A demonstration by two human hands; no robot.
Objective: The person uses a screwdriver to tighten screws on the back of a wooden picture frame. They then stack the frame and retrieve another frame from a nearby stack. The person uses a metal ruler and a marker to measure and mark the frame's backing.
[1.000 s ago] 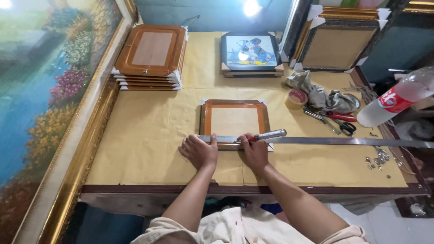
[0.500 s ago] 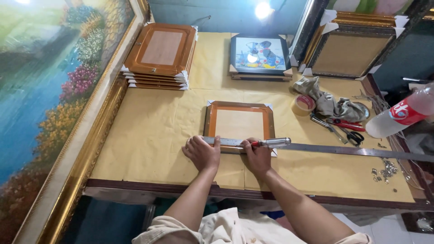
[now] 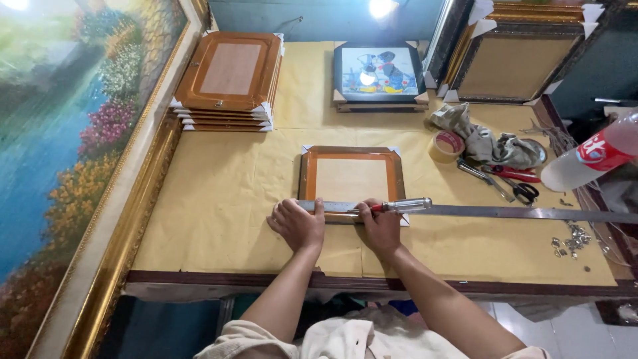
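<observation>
A wooden picture frame (image 3: 351, 174) lies face down on the paper-covered table (image 3: 219, 193), with white corner protectors. A long metal ruler (image 3: 505, 213) lies across the frame's near edge and runs off to the right. My left hand (image 3: 298, 225) presses flat on the ruler's left end. My right hand (image 3: 380, 227) holds a tool with a clear handle and red collar (image 3: 399, 206) against the ruler.
A stack of wooden frames (image 3: 229, 83) sits back left, a framed picture (image 3: 379, 73) back centre, a larger frame (image 3: 508, 66) back right. Tape roll (image 3: 446, 146), rags (image 3: 485, 143), pliers and scissors (image 3: 512, 183), a plastic bottle (image 3: 591, 159) and small metal bits (image 3: 568, 240) lie right. A big gilt-framed painting (image 3: 73, 153) leans left.
The view has shifted a little; both hands stay on the ruler at the frame's near edge, with the tool still laid along it.
</observation>
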